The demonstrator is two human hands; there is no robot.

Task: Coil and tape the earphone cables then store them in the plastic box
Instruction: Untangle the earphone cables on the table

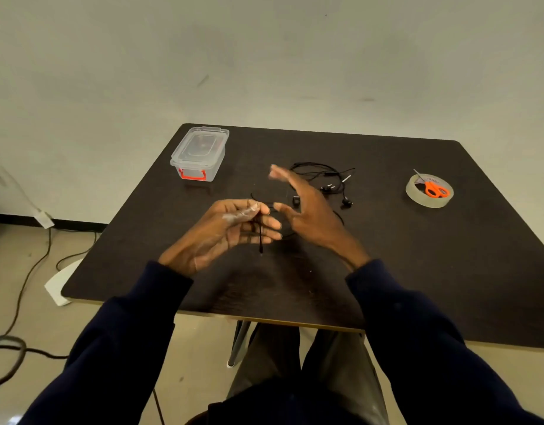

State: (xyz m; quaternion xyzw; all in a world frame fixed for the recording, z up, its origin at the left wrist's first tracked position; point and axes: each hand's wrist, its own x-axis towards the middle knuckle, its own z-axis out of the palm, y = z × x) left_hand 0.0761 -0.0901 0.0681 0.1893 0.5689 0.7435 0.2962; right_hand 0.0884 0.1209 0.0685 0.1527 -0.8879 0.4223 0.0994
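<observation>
My left hand (231,228) hovers over the middle of the dark table (418,256) and pinches a black earphone cable (260,237), whose plug end hangs down below the fingers. A bit of clear tape seems stuck on its fingertips. My right hand (307,210) is just to the right, fingers spread and blurred, holding nothing that I can see. Behind it a tangle of black earphones (329,179) lies on the table. The clear plastic box (199,153) with a red latch stands at the far left, lid on.
A roll of clear tape (429,191) lies at the far right with orange-handled scissors (434,188) resting on it. Cables run across the floor (28,271) on the left. My legs and a table leg show under the front edge.
</observation>
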